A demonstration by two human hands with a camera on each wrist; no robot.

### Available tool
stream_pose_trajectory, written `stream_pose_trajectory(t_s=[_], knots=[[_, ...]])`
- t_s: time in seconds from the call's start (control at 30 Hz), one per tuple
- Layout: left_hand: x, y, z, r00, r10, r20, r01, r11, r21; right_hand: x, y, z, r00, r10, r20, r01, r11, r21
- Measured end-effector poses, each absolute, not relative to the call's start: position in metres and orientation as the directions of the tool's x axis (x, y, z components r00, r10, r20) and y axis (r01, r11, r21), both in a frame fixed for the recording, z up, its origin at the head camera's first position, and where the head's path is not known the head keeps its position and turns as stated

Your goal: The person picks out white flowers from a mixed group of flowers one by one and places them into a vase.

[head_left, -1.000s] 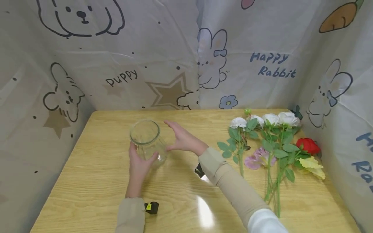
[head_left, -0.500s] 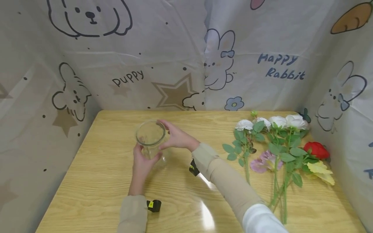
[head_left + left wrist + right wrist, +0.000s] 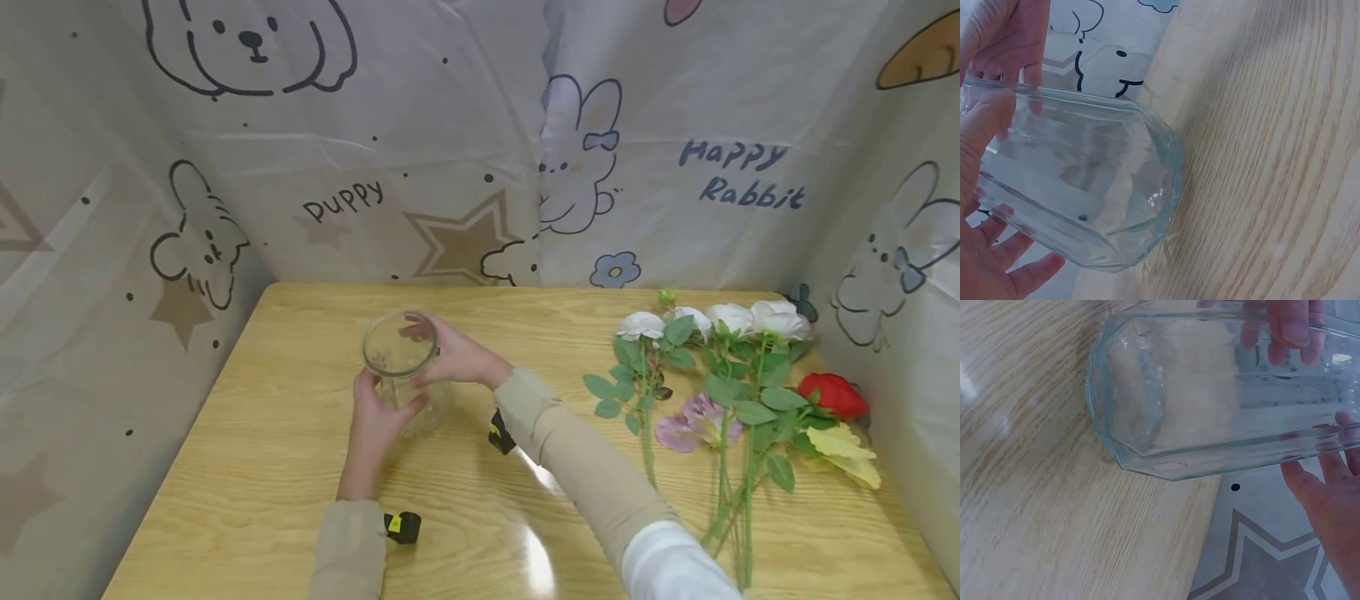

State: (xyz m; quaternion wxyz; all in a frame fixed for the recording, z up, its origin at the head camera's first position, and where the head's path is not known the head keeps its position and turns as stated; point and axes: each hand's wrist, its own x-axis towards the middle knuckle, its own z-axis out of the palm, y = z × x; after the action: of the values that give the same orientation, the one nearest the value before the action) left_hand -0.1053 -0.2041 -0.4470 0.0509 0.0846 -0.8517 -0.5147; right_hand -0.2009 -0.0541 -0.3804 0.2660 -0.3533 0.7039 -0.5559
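A clear glass vase (image 3: 393, 346) with a round rim is over the left half of the table. My left hand (image 3: 378, 425) grips its near left side, thumb and fingers spread round the glass. On the right side, my right hand (image 3: 461, 354) holds it just below the rim, some fingers seen through the glass. In the left wrist view the faceted base of the vase (image 3: 1147, 200) is close to the wood; I cannot tell whether it touches. The right wrist view shows the vase (image 3: 1191, 394) with fingers on both sides and nothing inside.
On the right of the wooden table (image 3: 225, 467) lie artificial flowers: several white roses (image 3: 731, 320), a purple flower (image 3: 701, 421), a red rose (image 3: 832, 395) and a yellow flower (image 3: 843, 450), with long green stems (image 3: 747, 525). Printed curtains (image 3: 465, 142) enclose the back and sides.
My right hand has moved left onto the vase and now holds it; one second ago it was apart. My left hand keeps its grip. The whole head view has shifted slightly.
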Motion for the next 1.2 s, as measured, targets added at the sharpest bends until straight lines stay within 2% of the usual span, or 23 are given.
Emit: stream_pose_trajectory(t_s=[0.27, 0.53, 0.7, 0.83, 1.2], knots=[[-0.106, -0.198, -0.444, -0.984, -0.176, -0.007, -0.093, 0.490, 0.867, -0.197, -0.044, -0.377, -0.612, -0.790, 0.036, -0.217, 0.124, -0.968], [-0.106, -0.181, -0.444, -0.992, -0.126, 0.002, -0.057, 0.461, 0.885, -0.200, -0.028, -0.399, -0.669, -0.742, 0.048, -0.252, 0.165, -0.954], [-0.107, -0.169, -0.445, -0.995, -0.099, -0.004, -0.049, 0.454, 0.890, -0.189, -0.011, -0.386, -0.690, -0.724, 0.019, -0.217, 0.182, -0.959], [-0.108, -0.158, -0.444, -0.997, -0.078, -0.023, -0.058, 0.472, 0.880, -0.186, 0.003, -0.383, -0.700, -0.714, 0.017, -0.225, 0.197, -0.954], [-0.110, -0.132, -0.445, -0.999, -0.029, -0.020, -0.033, 0.548, 0.836, -0.188, 0.035, -0.410, -0.768, -0.640, 0.035, -0.242, 0.239, -0.940]])
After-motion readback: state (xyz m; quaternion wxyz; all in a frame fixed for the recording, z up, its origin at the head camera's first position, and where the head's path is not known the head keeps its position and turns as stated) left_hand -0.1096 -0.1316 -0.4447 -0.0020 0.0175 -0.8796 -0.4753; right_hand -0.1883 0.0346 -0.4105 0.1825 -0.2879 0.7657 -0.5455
